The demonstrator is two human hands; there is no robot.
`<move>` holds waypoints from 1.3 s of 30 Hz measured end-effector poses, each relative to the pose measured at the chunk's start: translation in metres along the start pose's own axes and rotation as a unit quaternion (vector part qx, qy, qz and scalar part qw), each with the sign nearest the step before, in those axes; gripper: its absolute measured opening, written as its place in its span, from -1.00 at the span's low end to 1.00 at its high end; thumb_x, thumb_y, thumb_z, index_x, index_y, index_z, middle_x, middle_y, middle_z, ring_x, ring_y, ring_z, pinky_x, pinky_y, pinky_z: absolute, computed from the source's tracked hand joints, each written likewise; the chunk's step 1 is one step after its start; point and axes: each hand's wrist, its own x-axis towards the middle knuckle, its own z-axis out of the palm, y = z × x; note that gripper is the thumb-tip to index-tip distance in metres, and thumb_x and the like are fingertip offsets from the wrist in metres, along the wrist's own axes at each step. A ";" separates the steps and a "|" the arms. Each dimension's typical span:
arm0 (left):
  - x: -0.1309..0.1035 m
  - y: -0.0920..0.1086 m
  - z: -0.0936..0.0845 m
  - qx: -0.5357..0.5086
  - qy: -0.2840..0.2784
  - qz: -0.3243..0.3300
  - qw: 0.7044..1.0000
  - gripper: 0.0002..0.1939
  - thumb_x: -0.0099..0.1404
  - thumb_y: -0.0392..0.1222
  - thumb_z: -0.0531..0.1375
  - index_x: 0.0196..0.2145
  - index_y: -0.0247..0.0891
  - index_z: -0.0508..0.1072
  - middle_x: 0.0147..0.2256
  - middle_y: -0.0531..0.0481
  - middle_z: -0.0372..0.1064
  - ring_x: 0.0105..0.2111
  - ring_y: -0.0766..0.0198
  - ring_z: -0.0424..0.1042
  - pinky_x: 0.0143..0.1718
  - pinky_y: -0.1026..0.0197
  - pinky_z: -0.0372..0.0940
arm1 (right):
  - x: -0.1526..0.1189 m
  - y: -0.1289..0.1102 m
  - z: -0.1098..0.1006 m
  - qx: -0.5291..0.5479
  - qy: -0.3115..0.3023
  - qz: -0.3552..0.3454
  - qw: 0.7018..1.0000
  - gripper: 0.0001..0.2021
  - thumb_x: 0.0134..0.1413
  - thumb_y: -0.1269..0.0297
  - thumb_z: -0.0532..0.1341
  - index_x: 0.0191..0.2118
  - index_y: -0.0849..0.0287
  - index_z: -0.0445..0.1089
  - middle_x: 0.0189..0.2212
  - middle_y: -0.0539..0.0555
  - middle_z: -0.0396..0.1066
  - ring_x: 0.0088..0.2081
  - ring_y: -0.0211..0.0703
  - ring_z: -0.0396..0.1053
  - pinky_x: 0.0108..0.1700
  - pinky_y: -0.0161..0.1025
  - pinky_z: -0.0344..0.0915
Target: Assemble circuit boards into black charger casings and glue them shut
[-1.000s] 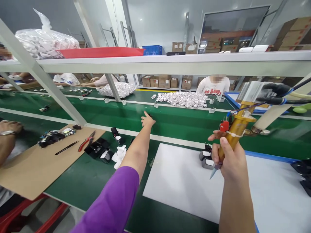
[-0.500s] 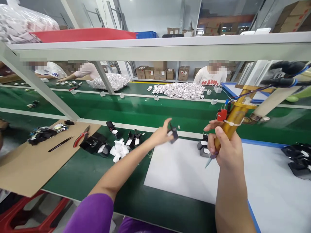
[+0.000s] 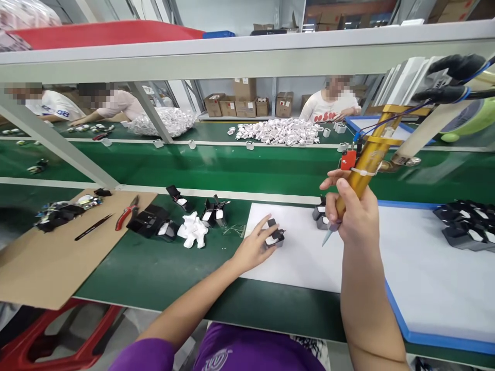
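Note:
My left hand (image 3: 253, 247) has its fingers around a small black box with a raised flap (image 3: 275, 238), low over or on the white sheet (image 3: 301, 263). In my right hand (image 3: 358, 208) is a gold dispenser (image 3: 371, 159) with a pale pointed nozzle, tilted down toward the sheet. Just left of the nozzle another black box (image 3: 320, 214) stands on the sheet, partly hidden by my right hand. More black boxes (image 3: 214, 212) and a crumpled white piece (image 3: 192, 230) lie to the left on the green table (image 3: 147, 273).
Red-handled pliers (image 3: 127, 212) and black tweezers (image 3: 93, 228) lie on brown cardboard (image 3: 50, 263). Several black parts (image 3: 467, 224) sit in the blue-edged tray (image 3: 436, 337) at right. A shelf beam (image 3: 216, 64) crosses above; people sit beyond the green belt (image 3: 201, 172).
My left hand has come down and toward me with the black box, onto or near the sheet. The view has tilted downward. The dispenser is still in my right hand.

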 end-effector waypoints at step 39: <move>-0.004 0.081 -0.004 -0.172 0.047 -0.135 0.975 -0.69 0.15 -0.11 0.26 -0.15 -0.21 0.38 -0.38 0.08 0.49 -0.49 0.35 0.42 -0.34 0.31 0.37 | -0.010 -0.001 0.053 0.023 -0.026 -0.060 0.998 -0.71 0.16 -0.02 0.23 -0.27 0.12 0.44 -0.66 -0.15 0.23 -0.80 -0.44 0.07 -0.82 -0.43 -0.02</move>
